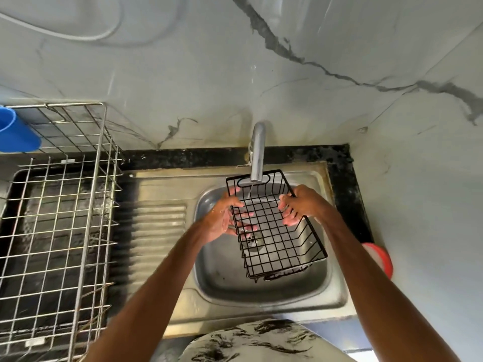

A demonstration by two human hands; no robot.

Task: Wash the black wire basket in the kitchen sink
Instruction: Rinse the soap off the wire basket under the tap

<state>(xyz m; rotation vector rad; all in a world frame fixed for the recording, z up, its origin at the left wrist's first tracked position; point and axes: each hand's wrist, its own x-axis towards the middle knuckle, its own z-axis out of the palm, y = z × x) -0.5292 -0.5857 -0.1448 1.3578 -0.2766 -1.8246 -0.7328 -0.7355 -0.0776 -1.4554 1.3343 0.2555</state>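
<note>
Holding the black wire basket (273, 237) just below the faucet (257, 152), over the sink (209, 273): I see the left hand (225, 218) gripping one long rim, the right hand (300, 205) the other. Water stream (249, 191) strikes the basket's faucet-side end.

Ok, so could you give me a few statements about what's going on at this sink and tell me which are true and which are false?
1. The left hand and the right hand both hold the black wire basket over the sink. True.
2. The tap is turned off. False: a thin stream of water runs from it onto the basket.
3. The basket is full of dishes. False: it is empty, and the drain shows through its wires.
4. A silver wire dish rack stands left of the sink. True.
5. The blue cup sits in the sink bowl. False: it is at the far left, by the rack.
</note>
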